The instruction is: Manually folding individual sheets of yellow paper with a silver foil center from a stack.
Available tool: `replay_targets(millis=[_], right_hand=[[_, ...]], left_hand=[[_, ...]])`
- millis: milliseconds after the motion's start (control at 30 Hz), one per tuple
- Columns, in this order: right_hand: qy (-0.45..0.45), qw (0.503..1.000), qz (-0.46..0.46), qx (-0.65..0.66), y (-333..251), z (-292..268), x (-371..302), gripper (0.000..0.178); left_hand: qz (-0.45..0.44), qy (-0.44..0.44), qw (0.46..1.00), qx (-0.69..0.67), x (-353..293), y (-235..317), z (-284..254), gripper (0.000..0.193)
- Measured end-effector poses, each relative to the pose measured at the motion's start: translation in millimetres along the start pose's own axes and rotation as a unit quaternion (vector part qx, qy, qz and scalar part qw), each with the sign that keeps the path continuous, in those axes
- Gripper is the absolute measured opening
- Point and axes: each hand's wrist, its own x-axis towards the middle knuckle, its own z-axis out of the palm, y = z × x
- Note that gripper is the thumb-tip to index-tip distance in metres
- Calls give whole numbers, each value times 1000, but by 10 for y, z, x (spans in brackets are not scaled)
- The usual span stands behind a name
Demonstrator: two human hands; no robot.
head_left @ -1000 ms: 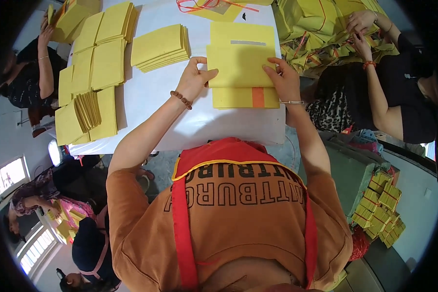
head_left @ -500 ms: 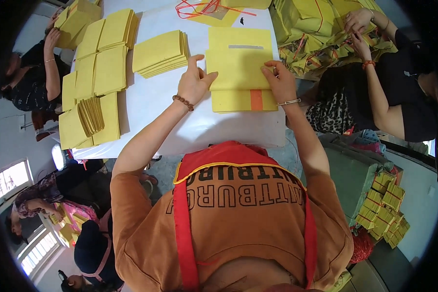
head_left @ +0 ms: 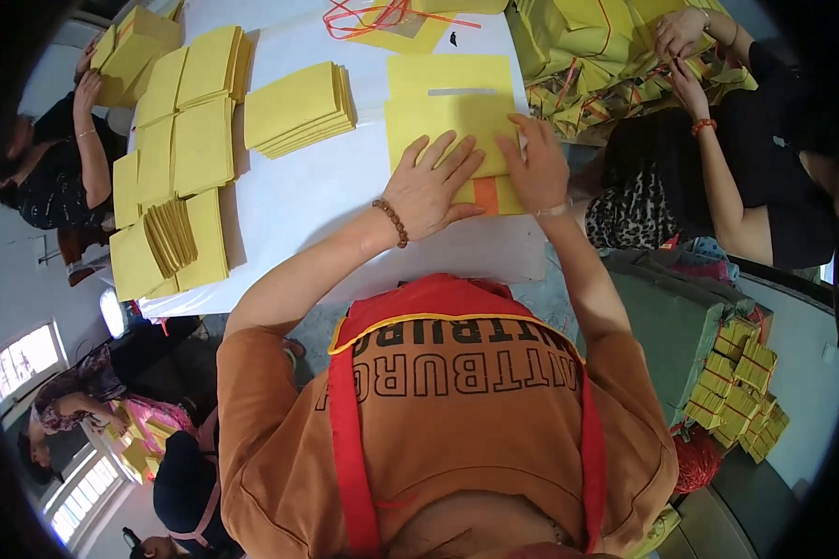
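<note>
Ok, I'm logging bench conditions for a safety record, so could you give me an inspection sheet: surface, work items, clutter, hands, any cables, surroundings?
Surface: table with a smooth white covering.
Work items: flat yellow paper piece, with a flat orange strip showing below it; rectangular yellow paper stacks to the left.
Clutter: loose, thin red strands and a small black scrap toward the far edge.
Hands: left hand spread on the yellow paper; right hand at its right edge, grip unclear.
Cables: nothing seen.
Surroundings: black-clad co-worker at right, beside heaped yellow paper bundles; another person's hand at a yellow block-shaped bundle, far left.
</note>
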Motion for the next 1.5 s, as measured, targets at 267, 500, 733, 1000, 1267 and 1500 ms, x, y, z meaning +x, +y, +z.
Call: replay_targets(millis=[267, 500, 733, 1000, 1267, 1500], right_hand=[[-104, 902, -269, -322, -168, 82, -509, 63], [-111, 900, -271, -323, -139, 96, -499, 66], [-144, 893, -261, -336, -174, 55, -514, 68], [-143, 907, -277, -283, -13, -13, -417, 61], [-60, 983, -165, 52, 25, -283, -447, 41], [-15, 986, -101, 129, 97, -352, -526, 41]], left_hand=[[-14, -43, 997, -70, -35, -194, 102, 52], [-28, -33, 984, -170, -14, -335, -142, 51], [-6, -57, 998, -28, -124, -295, 17, 59], [112, -107, 979, 133, 197, -297, -27, 48], [13, -37, 987, 157, 389, -54, -43, 40], [-93, 187, 976, 67, 25, -1059, -986, 40]])
